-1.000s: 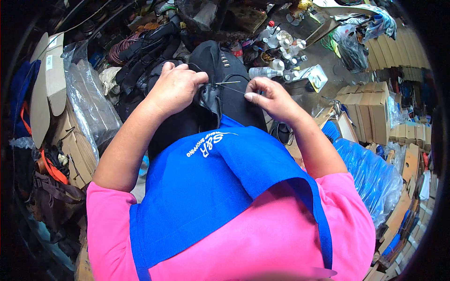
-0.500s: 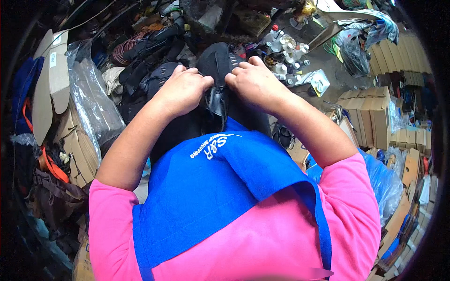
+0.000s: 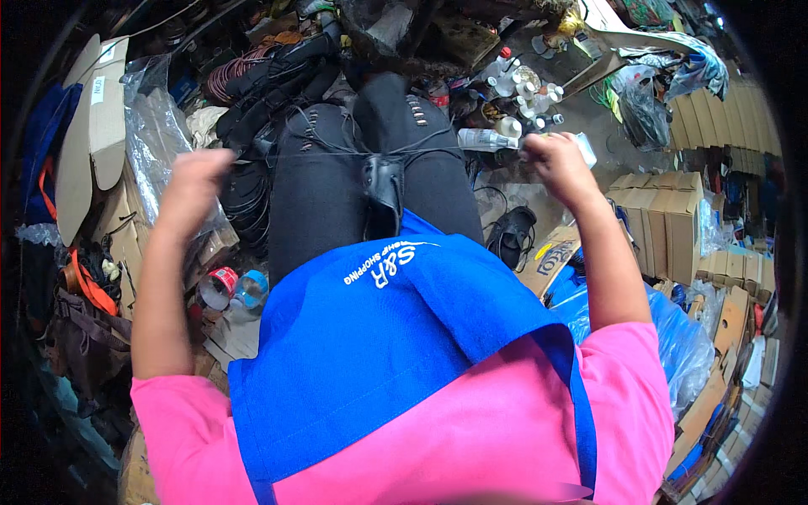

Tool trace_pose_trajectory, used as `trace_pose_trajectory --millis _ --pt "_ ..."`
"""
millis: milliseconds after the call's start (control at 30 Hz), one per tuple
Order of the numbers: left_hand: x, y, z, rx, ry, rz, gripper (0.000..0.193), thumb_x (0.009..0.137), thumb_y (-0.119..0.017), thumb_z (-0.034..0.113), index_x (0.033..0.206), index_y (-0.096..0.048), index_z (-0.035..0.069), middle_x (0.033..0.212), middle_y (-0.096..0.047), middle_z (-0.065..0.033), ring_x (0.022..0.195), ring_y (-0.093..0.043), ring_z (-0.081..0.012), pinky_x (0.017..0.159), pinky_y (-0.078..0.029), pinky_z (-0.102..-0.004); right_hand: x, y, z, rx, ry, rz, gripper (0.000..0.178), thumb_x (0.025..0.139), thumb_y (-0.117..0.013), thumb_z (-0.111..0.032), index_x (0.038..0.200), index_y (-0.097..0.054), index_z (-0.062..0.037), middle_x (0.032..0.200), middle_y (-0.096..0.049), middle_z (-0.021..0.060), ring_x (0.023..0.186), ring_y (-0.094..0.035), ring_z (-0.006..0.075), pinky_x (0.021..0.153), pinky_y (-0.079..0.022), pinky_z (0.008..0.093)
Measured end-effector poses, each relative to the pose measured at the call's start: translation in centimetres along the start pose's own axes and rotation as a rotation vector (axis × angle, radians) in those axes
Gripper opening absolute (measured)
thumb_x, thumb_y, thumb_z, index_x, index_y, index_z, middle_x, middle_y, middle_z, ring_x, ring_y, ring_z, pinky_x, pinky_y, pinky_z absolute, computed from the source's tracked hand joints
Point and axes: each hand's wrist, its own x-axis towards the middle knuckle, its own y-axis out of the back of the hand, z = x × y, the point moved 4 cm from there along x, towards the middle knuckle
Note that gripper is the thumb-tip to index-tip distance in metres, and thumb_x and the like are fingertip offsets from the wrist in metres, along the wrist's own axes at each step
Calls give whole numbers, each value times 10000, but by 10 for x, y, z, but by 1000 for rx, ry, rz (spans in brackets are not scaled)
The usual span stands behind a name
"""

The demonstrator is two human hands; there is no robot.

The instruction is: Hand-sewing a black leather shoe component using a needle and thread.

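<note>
A black leather shoe [image 3: 384,187] is held upright between my black-trousered knees, its dark upper part [image 3: 383,109] pointing away from me. Thin dark thread [image 3: 446,150] runs out from both sides of the shoe, pulled nearly straight. At the left, my left hand [image 3: 199,181] is closed on one end of the thread, somewhat blurred. My right hand [image 3: 557,162], out to the right near the bottles, is closed on the other end. Whether a needle or awl is in either fist cannot be seen.
Plastic bottles [image 3: 526,93] stand on the floor ahead right. Cardboard boxes [image 3: 661,219] are stacked at the right, above blue plastic sheeting [image 3: 673,337]. Cardboard sheets [image 3: 105,126] and clear plastic [image 3: 156,143] lean at the left. A red-labelled container [image 3: 219,282] sits by my left thigh.
Both hands have moved from close beside the shoe far outward, left and right, drawing the thread taut between them. The shoe stays between my knees.
</note>
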Motion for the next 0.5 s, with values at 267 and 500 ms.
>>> trace_pose_trajectory --millis 267,500 --pt "50 57 67 -1510 20 374 141 920 -605 153 960 -583 20 821 -588 -52 825 -570 -145 817 -448 -282 45 42 -70 1959 243 284 227 966 -524 -261 983 -594 -45 1000 -627 99 863 -616 183 888 -489 377" --pt "32 42 85 -659 89 -180 163 890 -608 142 826 -545 6 755 -562 -66 768 -593 -173 651 -457 -308 23 63 -102 1069 294 -152 233 957 -538 -283 920 -641 -77 798 -628 55 681 -559 92 670 -438 270"
